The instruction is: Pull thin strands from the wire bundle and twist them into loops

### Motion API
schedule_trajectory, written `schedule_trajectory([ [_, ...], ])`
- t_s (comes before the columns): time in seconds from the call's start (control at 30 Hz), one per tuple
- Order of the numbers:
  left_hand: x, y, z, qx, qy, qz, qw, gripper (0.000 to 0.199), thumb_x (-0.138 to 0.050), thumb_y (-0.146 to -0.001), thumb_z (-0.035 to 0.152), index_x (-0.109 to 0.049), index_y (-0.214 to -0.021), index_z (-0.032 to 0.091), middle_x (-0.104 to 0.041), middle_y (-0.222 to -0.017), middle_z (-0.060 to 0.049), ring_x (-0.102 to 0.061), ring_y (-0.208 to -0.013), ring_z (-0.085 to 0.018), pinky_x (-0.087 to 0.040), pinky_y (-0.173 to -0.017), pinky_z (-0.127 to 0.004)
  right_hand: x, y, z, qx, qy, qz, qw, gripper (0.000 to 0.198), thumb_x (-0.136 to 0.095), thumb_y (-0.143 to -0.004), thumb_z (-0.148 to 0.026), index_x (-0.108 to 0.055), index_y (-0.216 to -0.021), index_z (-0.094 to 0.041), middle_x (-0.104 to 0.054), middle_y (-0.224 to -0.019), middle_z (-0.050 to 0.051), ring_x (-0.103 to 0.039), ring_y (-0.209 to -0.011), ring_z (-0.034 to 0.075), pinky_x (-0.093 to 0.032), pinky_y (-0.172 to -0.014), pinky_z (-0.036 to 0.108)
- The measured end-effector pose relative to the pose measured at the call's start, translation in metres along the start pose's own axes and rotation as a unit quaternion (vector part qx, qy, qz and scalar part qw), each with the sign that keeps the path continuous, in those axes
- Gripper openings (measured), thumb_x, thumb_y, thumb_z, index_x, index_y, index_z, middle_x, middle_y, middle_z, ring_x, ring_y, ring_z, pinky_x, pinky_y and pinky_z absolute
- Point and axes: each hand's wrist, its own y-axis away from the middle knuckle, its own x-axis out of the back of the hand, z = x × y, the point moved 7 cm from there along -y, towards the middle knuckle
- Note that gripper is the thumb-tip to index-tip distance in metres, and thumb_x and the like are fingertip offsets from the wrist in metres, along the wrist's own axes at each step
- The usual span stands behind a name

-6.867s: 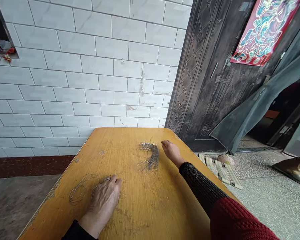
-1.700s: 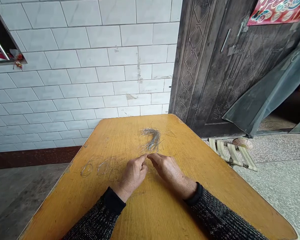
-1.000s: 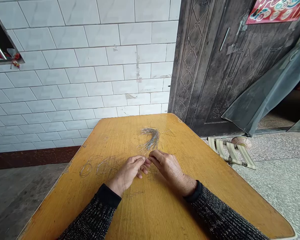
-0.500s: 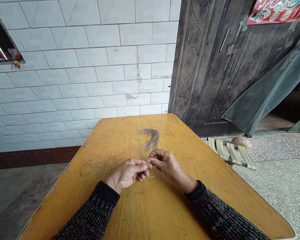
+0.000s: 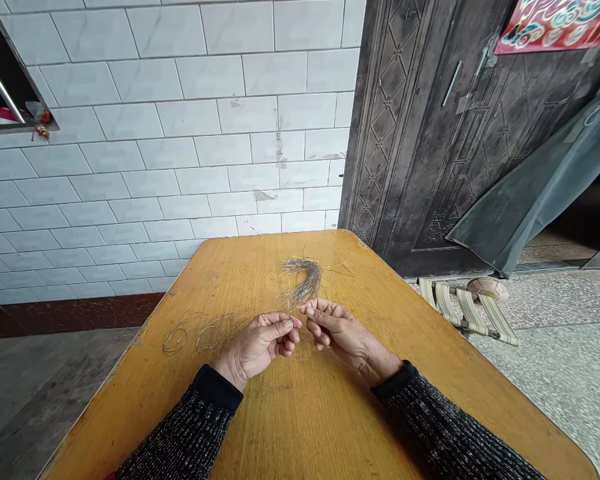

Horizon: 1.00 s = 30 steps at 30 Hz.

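My left hand (image 5: 261,341) pinches a thin metal wire (image 5: 289,301) between thumb and forefinger, and a short length sticks up above the fingertips. Just to its right, my right hand (image 5: 341,333) has thumb and forefinger closed on a thin wire end that points toward the left hand. Whether both hold the same wire is too fine to tell. Beyond the hands lies a curved bundle of loose silvery wires (image 5: 310,280). Several wires bent into loops (image 5: 175,340) rest on the table left of my left hand, partly hidden by it.
The wooden table (image 5: 300,413) narrows toward a white tiled wall (image 5: 190,153). A dark carved door (image 5: 430,167) stands at the right, with a grey curtain (image 5: 535,180) beside it. A low strap-seated stool (image 5: 467,310) is on the floor right of the table.
My hands have moved apart slightly, the right one shifting to the right. The wire in my left hand now stands more plainly upright. The loop seen under the hands no longer shows. The view has shifted a little.
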Motion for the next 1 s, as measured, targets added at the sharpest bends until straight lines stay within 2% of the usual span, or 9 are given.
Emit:
schedule_trajectory([
  [0.13,0.0,-0.001,-0.001,0.004,0.012,-0.006,1.0,0.018,-0.069,-0.068,0.024,-0.064,-0.079,0.01,-0.059,-0.062,-0.001,-0.053,-0.051,-0.006,-0.039,-0.05,-0.018,-0.002,0.001,0.001,-0.006,-0.072,0.0,0.997,0.024,-0.068,-0.069,-0.035,-0.057,-0.076,-0.014,-0.046,-0.045,-0.01,-0.03,-0.032,0.0,-0.038,-0.036,0.013],
  [0.33,0.008,-0.003,0.005,-0.035,0.034,0.032,0.998,0.019,-0.07,-0.068,0.024,-0.064,-0.08,0.01,-0.06,-0.065,-0.001,-0.055,-0.054,-0.007,-0.041,-0.052,-0.019,-0.003,0.0,0.005,-0.017,-0.106,-0.013,0.994,0.025,-0.067,-0.07,-0.035,-0.06,-0.082,-0.013,-0.06,-0.065,-0.002,-0.049,-0.043,0.003,-0.046,-0.041,0.015],
  [0.47,0.009,-0.003,0.006,-0.049,0.046,0.044,0.997,0.019,-0.07,-0.068,0.023,-0.063,-0.079,0.01,-0.06,-0.065,-0.001,-0.055,-0.055,-0.007,-0.042,-0.052,-0.019,-0.008,0.001,0.005,-0.014,-0.11,-0.043,0.993,0.021,-0.067,-0.071,-0.032,-0.059,-0.073,-0.013,-0.06,-0.069,-0.001,-0.053,-0.05,0.003,-0.048,-0.046,0.014],
  [0.6,0.008,-0.003,0.006,-0.049,0.062,0.048,0.996,0.018,-0.071,-0.066,0.022,-0.064,-0.078,0.01,-0.06,-0.063,-0.001,-0.054,-0.055,-0.007,-0.042,-0.053,-0.019,-0.008,0.002,0.002,0.004,-0.123,-0.036,0.992,0.019,-0.069,-0.069,-0.029,-0.059,-0.071,-0.013,-0.055,-0.066,-0.003,-0.048,-0.049,0.001,-0.049,-0.051,0.013],
  [0.77,0.005,-0.002,0.007,-0.039,0.05,0.028,0.998,0.017,-0.07,-0.068,0.022,-0.064,-0.077,0.01,-0.059,-0.062,-0.001,-0.054,-0.056,-0.007,-0.042,-0.055,-0.019,-0.008,0.002,0.0,0.025,-0.13,-0.016,0.991,0.017,-0.07,-0.067,-0.027,-0.059,-0.069,-0.014,-0.049,-0.061,-0.005,-0.035,-0.043,0.0,-0.047,-0.046,0.011],
  [0.87,0.004,-0.001,0.008,-0.033,0.04,0.012,0.999,0.017,-0.07,-0.068,0.023,-0.064,-0.078,0.01,-0.06,-0.064,-0.001,-0.054,-0.056,-0.007,-0.041,-0.054,-0.02,-0.008,0.002,0.0,0.016,-0.135,-0.009,0.991,0.018,-0.071,-0.066,-0.026,-0.058,-0.067,-0.014,-0.047,-0.06,-0.006,-0.032,-0.042,0.0,-0.045,-0.043,0.01],
  [1.0,0.005,0.0,0.007,-0.034,0.028,0.018,0.999,0.019,-0.069,-0.07,0.025,-0.063,-0.08,0.01,-0.061,-0.066,-0.002,-0.055,-0.055,-0.008,-0.042,-0.053,-0.02,-0.007,0.001,0.003,-0.016,-0.121,-0.012,0.992,0.02,-0.07,-0.068,-0.03,-0.06,-0.075,-0.014,-0.048,-0.06,-0.005,-0.034,-0.041,0.0,-0.046,-0.043,0.012],
])
